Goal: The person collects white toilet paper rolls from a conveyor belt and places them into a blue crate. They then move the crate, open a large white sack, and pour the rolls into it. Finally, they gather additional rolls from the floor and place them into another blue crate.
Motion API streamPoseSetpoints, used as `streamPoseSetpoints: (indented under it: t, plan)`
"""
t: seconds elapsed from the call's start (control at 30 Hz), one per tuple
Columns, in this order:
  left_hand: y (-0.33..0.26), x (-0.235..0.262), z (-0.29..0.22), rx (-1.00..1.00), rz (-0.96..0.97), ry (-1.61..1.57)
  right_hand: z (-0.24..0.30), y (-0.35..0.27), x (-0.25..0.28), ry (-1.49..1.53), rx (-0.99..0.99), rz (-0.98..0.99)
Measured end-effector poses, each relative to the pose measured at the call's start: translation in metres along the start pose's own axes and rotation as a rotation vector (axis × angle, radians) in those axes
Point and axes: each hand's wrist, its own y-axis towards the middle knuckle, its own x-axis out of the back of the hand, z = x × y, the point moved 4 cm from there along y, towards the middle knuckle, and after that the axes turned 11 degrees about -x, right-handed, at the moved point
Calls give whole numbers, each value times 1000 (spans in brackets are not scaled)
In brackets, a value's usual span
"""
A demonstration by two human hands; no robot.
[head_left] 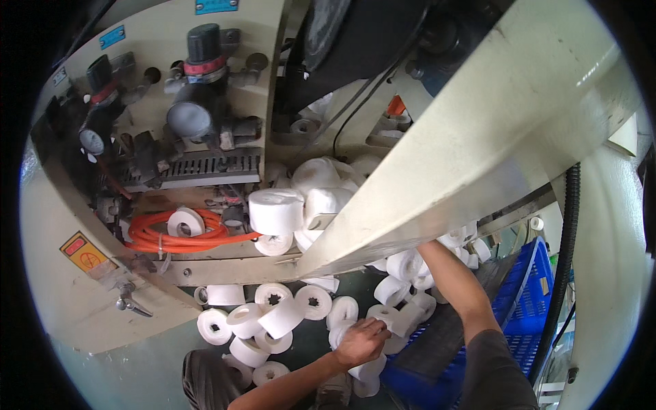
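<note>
Among white rolls heaped on the floor, my left hand (362,343) has its fingers curled inward. A white roll (340,331) lies against its left side, and another white roll (369,367) sits just below it. Whatever the fingers hold is hidden beneath them. My right forearm (456,287) reaches up and away to the underside of a slanted cream beam (437,150), which hides the right hand. Several white rolls (404,265) lie near that wrist. More rolls with dark core holes (313,303) are scattered to the left of my left hand.
A blue plastic crate (529,280) stands at the right, a dark sheet (437,338) along its left side. At the left are a machine panel with pressure gauges (190,119), a coiled orange hose (154,236) and a small valve (130,301). Stacked rolls (276,212) rest on the machine ledge.
</note>
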Motion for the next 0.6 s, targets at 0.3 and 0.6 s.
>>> streamPoseSetpoints:
  t: [0.3,0.6]
  plan:
    - [55,226,65,601,-682,598,65,-18,51,149,-40,422]
    - [98,218,94,948,-110,-762,121,34,41,295,123,225]
